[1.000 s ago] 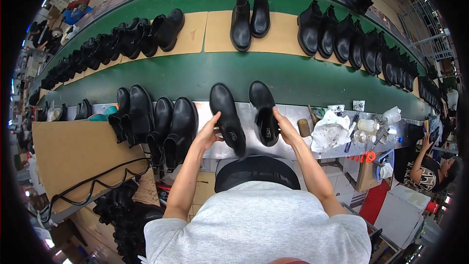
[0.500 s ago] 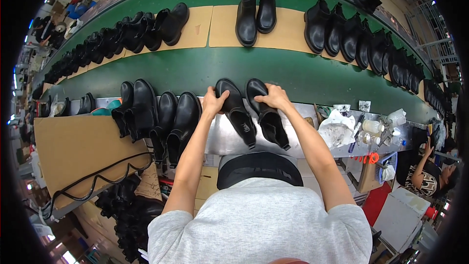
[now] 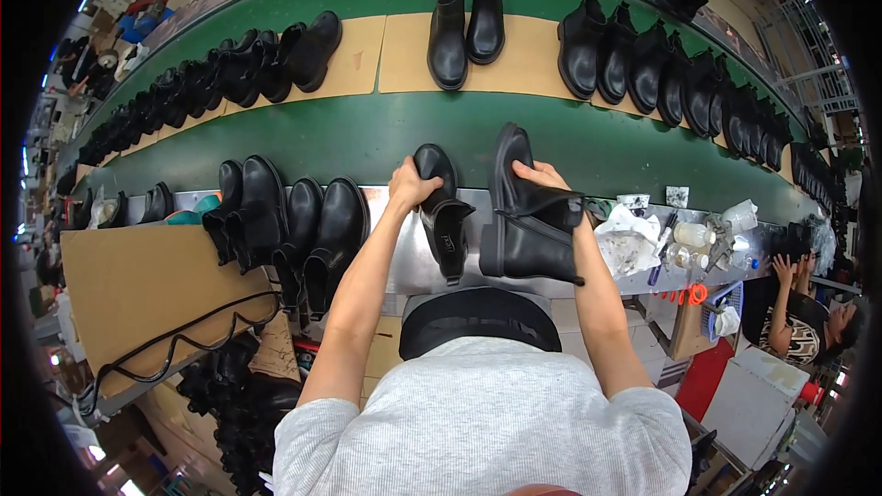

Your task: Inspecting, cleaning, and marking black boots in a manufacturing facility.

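Note:
Two black ankle boots are in my hands over the metal ledge in front of me. My left hand (image 3: pixel 414 186) grips the toe part of the left boot (image 3: pixel 445 220), whose open top faces me. In my right hand (image 3: pixel 542 176) is the other boot (image 3: pixel 528 243), turned on its side so that its sole edge faces left and its shaft lies to the right. My right fingers are partly hidden behind it. Just left of my left forearm stand more black boots (image 3: pixel 342 216) in pairs.
Beyond the ledge runs a green conveyor belt (image 3: pixel 386 129) with rows of boots on cardboard (image 3: pixel 358 64). To the right lie a stained white cloth (image 3: pixel 629 243), bottles (image 3: pixel 694 235) and orange-handled scissors (image 3: pixel 696 293). A cardboard sheet (image 3: pixel 156 303) stands at left. Another person (image 3: pixel 795 317) is at far right.
My right hand has rolled its boot onto its side, away from the left one. The left boot has turned more upright in the view. The co-worker's hands have risen.

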The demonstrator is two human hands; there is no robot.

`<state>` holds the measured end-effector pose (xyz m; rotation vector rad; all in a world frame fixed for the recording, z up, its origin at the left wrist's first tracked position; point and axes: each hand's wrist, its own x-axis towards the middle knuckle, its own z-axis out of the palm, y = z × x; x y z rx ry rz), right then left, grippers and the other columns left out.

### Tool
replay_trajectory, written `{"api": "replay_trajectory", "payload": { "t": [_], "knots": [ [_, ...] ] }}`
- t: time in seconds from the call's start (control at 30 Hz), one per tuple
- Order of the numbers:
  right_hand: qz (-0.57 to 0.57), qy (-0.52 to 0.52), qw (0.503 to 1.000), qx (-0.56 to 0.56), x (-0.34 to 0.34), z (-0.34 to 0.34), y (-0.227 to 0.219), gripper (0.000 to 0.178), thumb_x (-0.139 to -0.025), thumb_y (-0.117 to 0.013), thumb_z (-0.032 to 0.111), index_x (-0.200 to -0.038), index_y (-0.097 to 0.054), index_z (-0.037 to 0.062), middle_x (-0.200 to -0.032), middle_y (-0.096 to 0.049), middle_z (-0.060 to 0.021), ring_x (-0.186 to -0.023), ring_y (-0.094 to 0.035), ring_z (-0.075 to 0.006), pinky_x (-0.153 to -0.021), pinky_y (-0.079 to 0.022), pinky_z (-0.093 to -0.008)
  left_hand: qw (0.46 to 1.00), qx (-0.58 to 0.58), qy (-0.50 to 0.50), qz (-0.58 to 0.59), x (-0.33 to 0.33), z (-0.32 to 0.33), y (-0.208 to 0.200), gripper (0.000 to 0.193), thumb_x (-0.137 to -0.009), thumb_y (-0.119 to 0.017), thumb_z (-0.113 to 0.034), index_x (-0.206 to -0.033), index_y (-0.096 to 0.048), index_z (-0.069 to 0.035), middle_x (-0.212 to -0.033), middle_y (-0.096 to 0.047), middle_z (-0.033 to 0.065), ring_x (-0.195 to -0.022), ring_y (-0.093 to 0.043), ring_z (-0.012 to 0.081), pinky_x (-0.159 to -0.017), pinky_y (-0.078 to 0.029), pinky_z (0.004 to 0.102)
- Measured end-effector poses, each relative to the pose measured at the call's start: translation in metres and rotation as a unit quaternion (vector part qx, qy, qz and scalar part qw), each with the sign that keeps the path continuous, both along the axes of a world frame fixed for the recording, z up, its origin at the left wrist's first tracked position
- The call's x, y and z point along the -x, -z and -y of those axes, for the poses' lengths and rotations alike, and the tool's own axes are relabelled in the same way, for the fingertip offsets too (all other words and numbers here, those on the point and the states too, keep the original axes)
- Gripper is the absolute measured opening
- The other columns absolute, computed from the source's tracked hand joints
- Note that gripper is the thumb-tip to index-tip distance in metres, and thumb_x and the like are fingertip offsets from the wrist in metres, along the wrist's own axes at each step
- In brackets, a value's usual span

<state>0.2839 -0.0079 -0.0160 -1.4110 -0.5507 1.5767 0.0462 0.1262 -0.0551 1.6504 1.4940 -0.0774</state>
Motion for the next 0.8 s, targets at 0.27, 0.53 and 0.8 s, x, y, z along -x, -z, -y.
{"api": "replay_trajectory", "payload": {
  "t": [0.27, 0.53, 0.8],
  "knots": [
    [-0.351, 0.088, 0.928, -0.086, 0.037, 0.033, -0.043, 0.042, -0.095, -0.045, 0.032, -0.118, -0.049, -0.0041, -0.105, -0.06, -0.018, -0.089, -0.063, -0.022, -0.072, -0.054, -0.0293, 0.766, 0.229, -0.1, 0.593, 0.031, 0.046, -0.048, 0.045, -0.088, -0.059, -0.027, -0.121, -0.049, 0.001, -0.107, -0.062, 0.0119, -0.089, -0.062, 0.0209, -0.077, -0.053, 0.0334],
    [-0.562, -0.016, 0.814, -0.149, 0.043, 0.024, -0.055, 0.043, -0.096, -0.044, 0.025, -0.131, -0.038, 0.0014, -0.116, -0.053, -0.0236, -0.102, -0.059, -0.027, -0.077, -0.055, -0.0323, 0.652, 0.314, -0.182, 0.665, 0.01, 0.069, -0.115, 0.044, -0.092, -0.05, -0.02, -0.131, -0.041, -0.001, -0.116, -0.055, 0.0103, -0.094, -0.06, 0.0164, -0.079, -0.052, 0.0266],
    [-0.337, 0.143, 0.924, -0.112, 0.043, 0.053, -0.052, 0.046, -0.095, -0.044, 0.035, -0.12, -0.048, -0.0029, -0.103, -0.062, -0.0183, -0.086, -0.065, -0.0275, -0.07, -0.056, -0.0357, 0.925, 0.11, 0.046, 0.36, 0.057, 0.014, -0.037, 0.062, -0.082, -0.063, -0.027, -0.13, -0.04, 0.004, -0.115, -0.058, 0.0197, -0.101, -0.06, 0.0255, -0.087, -0.048, 0.0348]
  ]
}}
